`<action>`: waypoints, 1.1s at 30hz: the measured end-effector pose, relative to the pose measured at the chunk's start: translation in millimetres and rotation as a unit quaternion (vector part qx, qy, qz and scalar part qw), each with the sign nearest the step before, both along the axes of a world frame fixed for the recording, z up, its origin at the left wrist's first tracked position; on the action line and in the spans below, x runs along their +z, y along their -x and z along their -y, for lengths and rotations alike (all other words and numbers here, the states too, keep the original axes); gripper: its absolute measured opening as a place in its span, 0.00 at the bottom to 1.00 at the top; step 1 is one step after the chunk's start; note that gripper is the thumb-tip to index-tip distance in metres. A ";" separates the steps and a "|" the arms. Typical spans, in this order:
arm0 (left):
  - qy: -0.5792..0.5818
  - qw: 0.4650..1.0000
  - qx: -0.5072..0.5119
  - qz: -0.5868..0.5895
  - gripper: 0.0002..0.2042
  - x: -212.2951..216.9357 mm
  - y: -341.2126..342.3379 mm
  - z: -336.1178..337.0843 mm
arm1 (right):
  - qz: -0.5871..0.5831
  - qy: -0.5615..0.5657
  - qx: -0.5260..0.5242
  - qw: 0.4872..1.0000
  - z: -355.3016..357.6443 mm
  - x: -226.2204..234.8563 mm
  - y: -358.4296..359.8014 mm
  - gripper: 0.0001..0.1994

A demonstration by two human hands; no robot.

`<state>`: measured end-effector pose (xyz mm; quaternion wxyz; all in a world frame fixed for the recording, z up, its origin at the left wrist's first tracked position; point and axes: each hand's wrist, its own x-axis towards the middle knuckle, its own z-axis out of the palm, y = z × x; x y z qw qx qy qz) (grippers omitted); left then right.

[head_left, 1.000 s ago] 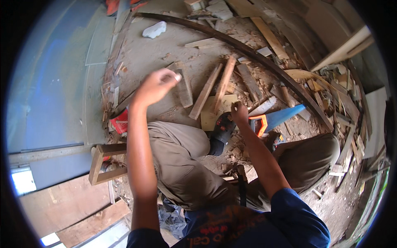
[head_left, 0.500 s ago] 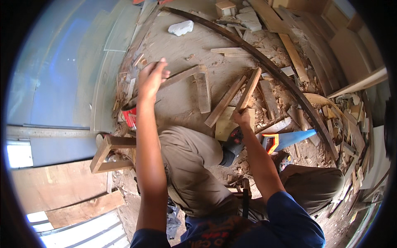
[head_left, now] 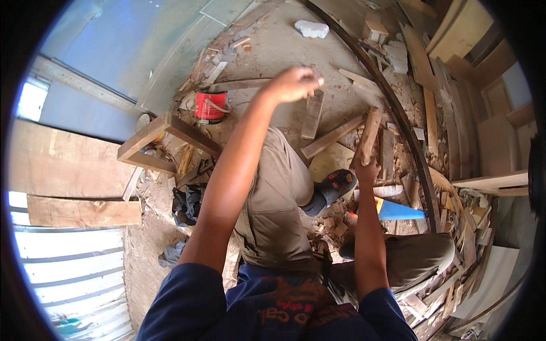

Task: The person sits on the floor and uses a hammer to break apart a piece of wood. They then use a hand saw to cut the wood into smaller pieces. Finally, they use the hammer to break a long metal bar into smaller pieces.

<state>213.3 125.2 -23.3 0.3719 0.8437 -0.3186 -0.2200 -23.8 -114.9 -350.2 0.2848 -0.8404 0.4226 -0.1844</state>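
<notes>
The wooden block (head_left: 370, 133) points lengthwise away, slightly rightward.

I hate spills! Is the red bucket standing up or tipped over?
It looks upright: the red bucket has its rim at the top and its base at the bottom.

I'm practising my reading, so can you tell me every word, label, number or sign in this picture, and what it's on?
Dark blue shirt: orange and red lettering on the front, partly lost in folds; I won't copy it out.
Red bucket: any markings are too small to read.
Dark shoe: small red marks, too blurred to tell if they are letters.
I can't make out any other writing.
</notes>
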 end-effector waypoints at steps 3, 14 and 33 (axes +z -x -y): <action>-0.092 0.994 -0.048 0.021 0.22 -19.7 16.0 -30.7 | -0.006 0.011 0.019 1.000 -6.5 -5.1 16.4 0.34; 0.023 0.992 0.116 0.041 0.21 -104.9 16.6 -124.7 | -0.001 -0.070 0.232 0.970 -33.7 79.5 15.5 0.27; -0.064 0.992 0.107 0.028 0.23 -144.1 -19.3 -159.1 | -0.059 -0.166 0.297 0.938 -27.7 244.0 -113.1 0.27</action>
